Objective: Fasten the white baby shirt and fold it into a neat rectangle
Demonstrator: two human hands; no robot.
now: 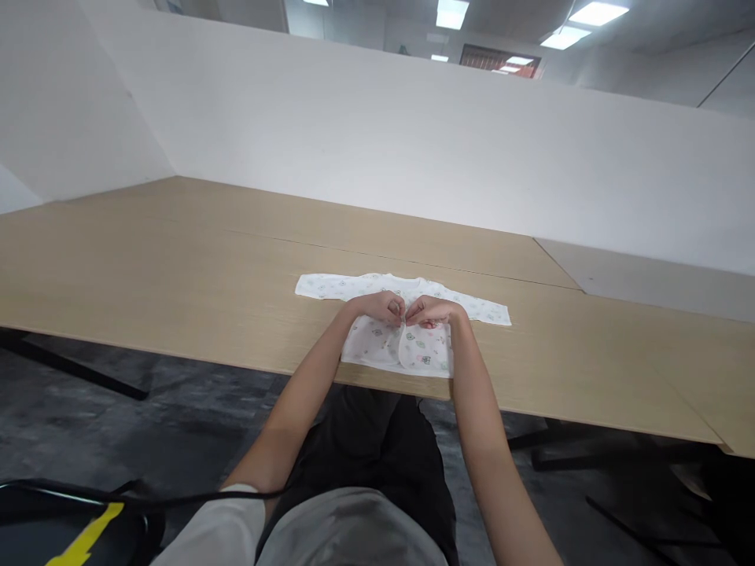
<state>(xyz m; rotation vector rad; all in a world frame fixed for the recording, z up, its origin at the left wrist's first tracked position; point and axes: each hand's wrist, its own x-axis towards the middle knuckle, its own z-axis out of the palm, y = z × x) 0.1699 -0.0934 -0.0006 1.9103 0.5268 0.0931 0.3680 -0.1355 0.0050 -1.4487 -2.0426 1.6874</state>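
Note:
A small white baby shirt [425, 350] with a scattered print lies spread on the table, its sleeves stretched out to both sides and its neckline away from me. Down its middle runs the front opening edge. My left hand [384, 306] pinches the fabric at that edge, fingers closed. Right beside it, my right hand [425, 311] is also closed in a pinch on the same edge, the two sets of fingertips almost touching. Whatever small fastening may be between the fingertips is hidden.
The wooden table [177, 275] has its front edge just below the shirt's hem. A white partition [377, 141] rises behind it. At the lower left is a black chair-like object [35, 527] with a yellow strap [88, 538]. Dark table legs [76, 369] stand underneath.

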